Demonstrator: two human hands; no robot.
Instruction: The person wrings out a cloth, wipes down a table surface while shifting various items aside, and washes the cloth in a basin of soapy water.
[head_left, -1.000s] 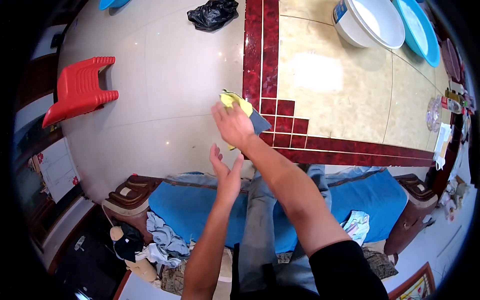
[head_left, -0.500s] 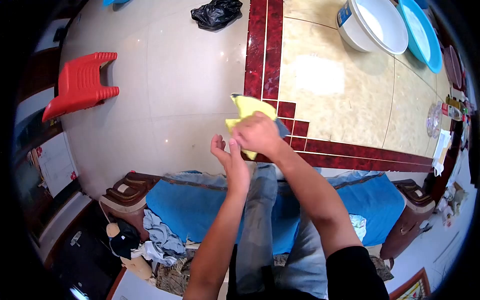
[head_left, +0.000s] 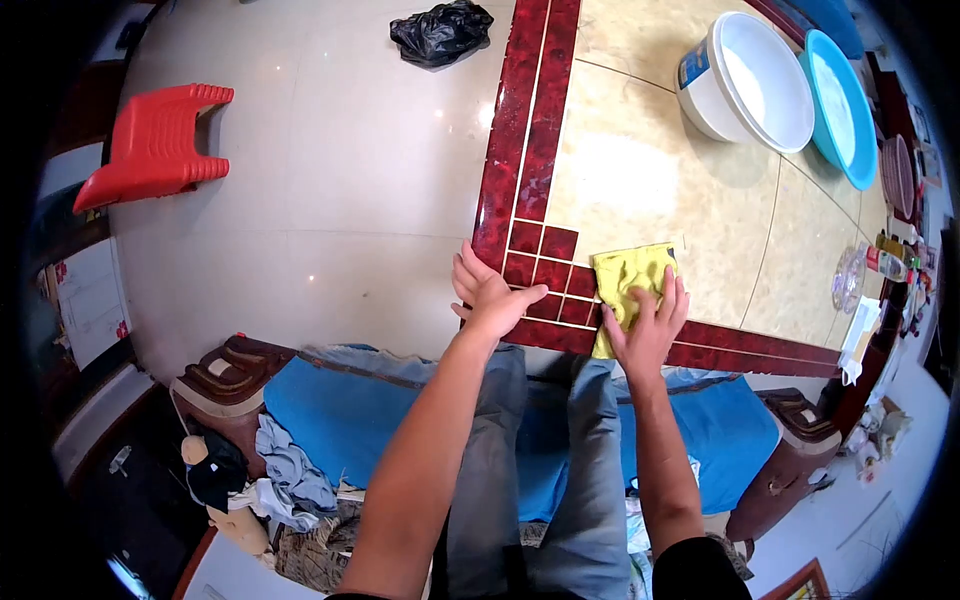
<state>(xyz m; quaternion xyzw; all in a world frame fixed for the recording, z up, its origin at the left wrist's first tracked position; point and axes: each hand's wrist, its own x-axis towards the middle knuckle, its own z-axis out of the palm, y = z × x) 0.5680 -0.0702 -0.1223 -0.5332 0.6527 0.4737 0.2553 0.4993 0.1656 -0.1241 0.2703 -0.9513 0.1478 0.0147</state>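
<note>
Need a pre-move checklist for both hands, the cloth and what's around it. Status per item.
1. Right hand on the yellow cloth: ok, fingers spread over it.
2. Cloth smooth: not ok, visibly creased.
3. Cloth fully on the table: cannot tell, its near end reaches the front edge.
4. Left hand clear of the cloth: ok, open at the table's corner, apart from it.
5. White tub clear of the cloth: ok, stands well apart, farther back.
6. Cloth wet or dry: cannot tell.
</note>
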